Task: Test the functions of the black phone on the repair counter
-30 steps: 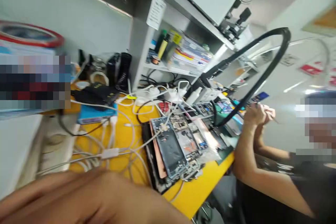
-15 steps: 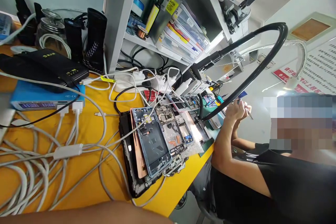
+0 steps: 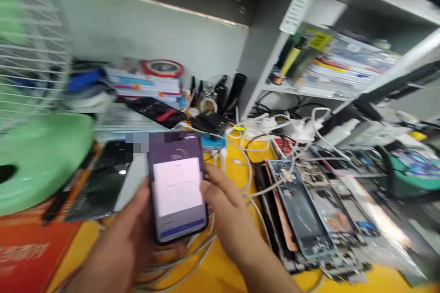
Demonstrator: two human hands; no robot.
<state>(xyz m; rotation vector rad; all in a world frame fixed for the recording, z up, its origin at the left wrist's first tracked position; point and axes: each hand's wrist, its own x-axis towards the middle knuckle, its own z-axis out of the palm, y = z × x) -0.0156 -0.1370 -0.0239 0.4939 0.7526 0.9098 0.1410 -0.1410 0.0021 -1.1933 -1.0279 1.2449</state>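
A yellow table (image 3: 223, 268) spans the lower view, with a grey shelf unit (image 3: 263, 50) behind it. At the far left stands a green fan (image 3: 58, 160), near a red sheet (image 3: 29, 256). Right of centre lies a stack of opened phone parts, a blue-grey phone frame (image 3: 302, 210) on top. A dark flat panel (image 3: 103, 181) lies left of the hands.

Left hand (image 3: 129, 224): curled, holding the smartphone (image 3: 178, 197) along its left side; a fingertip shows below the lower edge. Right hand (image 3: 227, 206): partly curled, thumb at the phone's right edge; blur and overlap prevent telling whether it grips. The smartphone is thus between both hands, above the table, screen facing the viewer. The lit screen displays a white box with a blue bar beneath; lettering illegible.
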